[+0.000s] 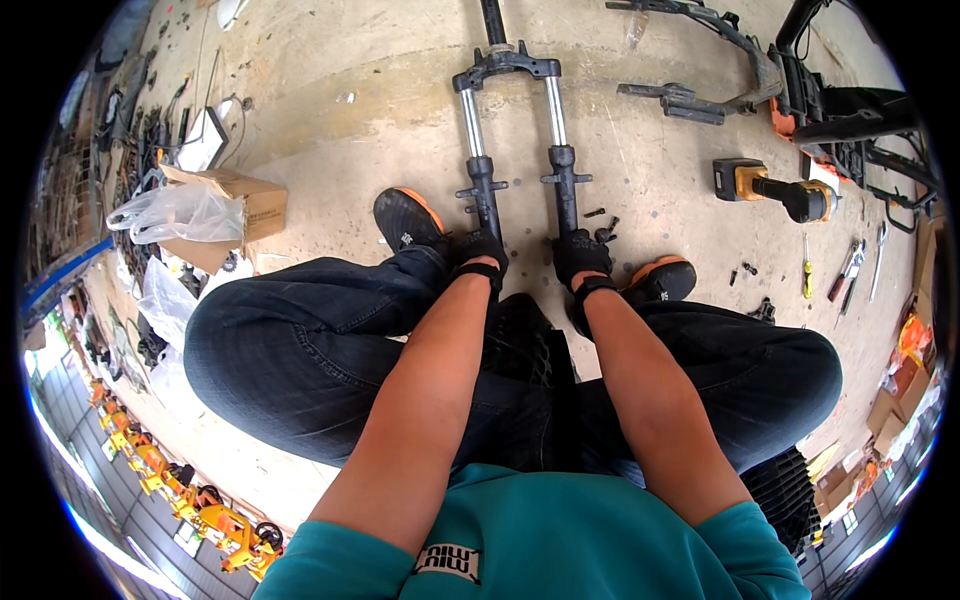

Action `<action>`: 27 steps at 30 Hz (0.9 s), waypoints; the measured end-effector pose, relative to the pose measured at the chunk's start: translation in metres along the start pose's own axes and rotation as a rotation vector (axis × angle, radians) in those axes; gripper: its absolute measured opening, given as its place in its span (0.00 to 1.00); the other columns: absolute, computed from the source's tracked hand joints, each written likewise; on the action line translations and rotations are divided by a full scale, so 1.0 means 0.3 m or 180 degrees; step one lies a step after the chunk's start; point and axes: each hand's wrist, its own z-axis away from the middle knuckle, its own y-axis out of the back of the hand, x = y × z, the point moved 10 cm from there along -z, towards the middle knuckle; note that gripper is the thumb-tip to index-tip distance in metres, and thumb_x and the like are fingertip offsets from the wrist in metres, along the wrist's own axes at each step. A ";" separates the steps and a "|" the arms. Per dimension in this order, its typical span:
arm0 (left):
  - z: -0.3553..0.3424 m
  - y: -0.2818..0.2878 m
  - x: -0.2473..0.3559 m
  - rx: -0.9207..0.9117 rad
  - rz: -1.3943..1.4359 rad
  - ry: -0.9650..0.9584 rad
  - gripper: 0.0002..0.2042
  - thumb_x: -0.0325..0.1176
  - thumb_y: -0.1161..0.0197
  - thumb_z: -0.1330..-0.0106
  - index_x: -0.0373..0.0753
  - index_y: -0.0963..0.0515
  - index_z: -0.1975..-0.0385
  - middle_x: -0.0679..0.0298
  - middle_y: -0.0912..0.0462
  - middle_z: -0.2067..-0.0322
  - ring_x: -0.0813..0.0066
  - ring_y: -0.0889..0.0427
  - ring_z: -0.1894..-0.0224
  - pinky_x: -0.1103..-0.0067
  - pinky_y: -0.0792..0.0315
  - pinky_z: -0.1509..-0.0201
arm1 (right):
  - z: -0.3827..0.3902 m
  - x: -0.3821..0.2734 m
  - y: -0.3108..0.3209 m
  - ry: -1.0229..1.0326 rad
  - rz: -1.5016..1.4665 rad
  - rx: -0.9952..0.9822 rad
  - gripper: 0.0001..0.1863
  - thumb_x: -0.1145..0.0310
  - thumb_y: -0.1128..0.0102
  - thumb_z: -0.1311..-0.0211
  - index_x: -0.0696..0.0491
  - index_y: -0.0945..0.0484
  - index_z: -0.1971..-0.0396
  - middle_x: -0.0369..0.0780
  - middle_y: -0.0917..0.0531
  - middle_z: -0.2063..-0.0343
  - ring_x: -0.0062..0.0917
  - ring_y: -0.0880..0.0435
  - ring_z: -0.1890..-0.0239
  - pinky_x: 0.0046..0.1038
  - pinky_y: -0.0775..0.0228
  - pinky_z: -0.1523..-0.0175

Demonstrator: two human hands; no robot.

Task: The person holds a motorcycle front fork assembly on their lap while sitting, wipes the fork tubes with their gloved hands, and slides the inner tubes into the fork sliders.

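Note:
A black and silver front fork point(515, 130) of a two-wheeler lies on the concrete floor between my feet, its two legs pointing toward me. My left hand point(478, 250), in a black glove, grips the lower end of the left fork leg. Gloved likewise, my right hand point(580, 255) closes around the lower end of the right leg. I sit on a low black crate point(780, 490) with my knees spread, in dark jeans and black shoes with orange soles point(408, 217).
A yellow and black power tool point(775, 190) lies to the right, with screwdrivers and pliers point(850, 268) beyond it. A black frame part point(700, 100) rests at the upper right. At the left stands an open cardboard box point(235, 205) with a plastic bag. Small bolts point(603, 225) lie by the fork.

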 end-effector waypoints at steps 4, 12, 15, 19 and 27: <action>0.003 -0.001 -0.001 -0.0036 -0.0010 0.0019 0.18 0.40 0.31 0.57 0.39 0.18 0.65 0.50 0.17 0.63 0.54 0.18 0.57 0.64 0.24 0.55 | -0.017 0.006 -0.020 -0.0008 0.0055 -0.0055 0.26 0.46 0.45 0.42 0.54 0.25 0.56 0.53 0.19 0.60 0.49 0.20 0.54 0.45 0.30 0.48; 0.016 -0.001 -0.008 -0.0088 -0.0044 0.0037 0.18 0.40 0.31 0.57 0.39 0.18 0.65 0.50 0.17 0.63 0.54 0.18 0.57 0.64 0.24 0.55 | -0.003 0.009 -0.008 -0.0100 0.0048 -0.0082 0.27 0.45 0.46 0.41 0.53 0.25 0.54 0.52 0.19 0.60 0.48 0.20 0.53 0.44 0.29 0.49; 0.011 -0.008 -0.009 -0.0102 -0.0034 0.0038 0.19 0.40 0.31 0.57 0.39 0.18 0.65 0.50 0.17 0.63 0.54 0.18 0.57 0.64 0.24 0.55 | 0.006 0.005 0.001 -0.0165 0.0018 -0.0122 0.27 0.45 0.46 0.41 0.53 0.25 0.54 0.52 0.19 0.59 0.47 0.20 0.53 0.44 0.29 0.48; 0.006 -0.009 -0.009 -0.0114 -0.0012 0.0054 0.19 0.40 0.30 0.57 0.39 0.18 0.65 0.50 0.17 0.63 0.54 0.18 0.57 0.65 0.24 0.55 | 0.004 0.009 0.000 -0.0192 0.0026 -0.0121 0.27 0.45 0.46 0.41 0.53 0.26 0.54 0.52 0.19 0.58 0.47 0.21 0.52 0.44 0.29 0.48; -0.001 -0.002 -0.007 -0.0097 0.0016 0.0067 0.19 0.41 0.30 0.57 0.39 0.18 0.65 0.50 0.17 0.63 0.54 0.18 0.57 0.65 0.24 0.55 | 0.007 0.001 0.013 -0.0144 0.0006 -0.0023 0.25 0.48 0.45 0.41 0.55 0.26 0.55 0.52 0.18 0.61 0.47 0.19 0.56 0.44 0.28 0.51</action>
